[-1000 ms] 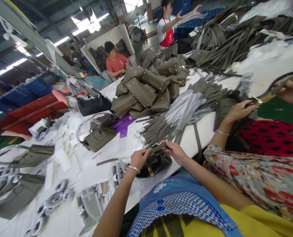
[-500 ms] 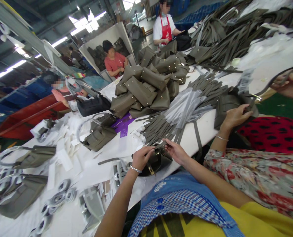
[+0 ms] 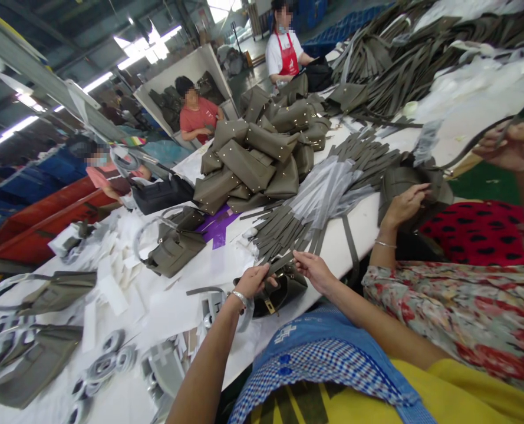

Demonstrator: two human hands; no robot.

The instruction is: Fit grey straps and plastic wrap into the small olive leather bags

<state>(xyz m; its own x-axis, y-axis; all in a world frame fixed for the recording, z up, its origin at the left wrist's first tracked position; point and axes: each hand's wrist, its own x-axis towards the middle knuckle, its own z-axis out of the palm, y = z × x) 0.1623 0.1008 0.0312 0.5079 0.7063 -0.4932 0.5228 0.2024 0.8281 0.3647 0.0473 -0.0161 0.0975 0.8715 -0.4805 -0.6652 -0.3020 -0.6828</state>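
Observation:
Between my two hands, over the near edge of the table, stretches an olive-grey strap (image 3: 282,261). My left hand (image 3: 253,280) pinches it from the left, a silvery bracelet on the wrist. On the right, the fingers of my right hand (image 3: 313,272) close on the strap's other end. Right below the strap sits a dark olive handbag (image 3: 282,294) with its top open and gold-coloured metal fittings; my hands partly cover it. A loose tail of strap (image 3: 204,290) sticks out to the left, past my left hand.
A heap of olive bags (image 3: 255,156) rises beyond a bundle of straps (image 3: 288,227). A finished-looking handbag (image 3: 173,250) stands left of it. Rolls of grey strip (image 3: 106,359) lie front left. At right, a co-worker's hand (image 3: 405,206) is close to another bag (image 3: 389,185).
My left hand has shifted slightly right along the strap, its fingers curling further. The loose tail moved right. The view has turned a little; the co-worker's left hand drew back slightly.

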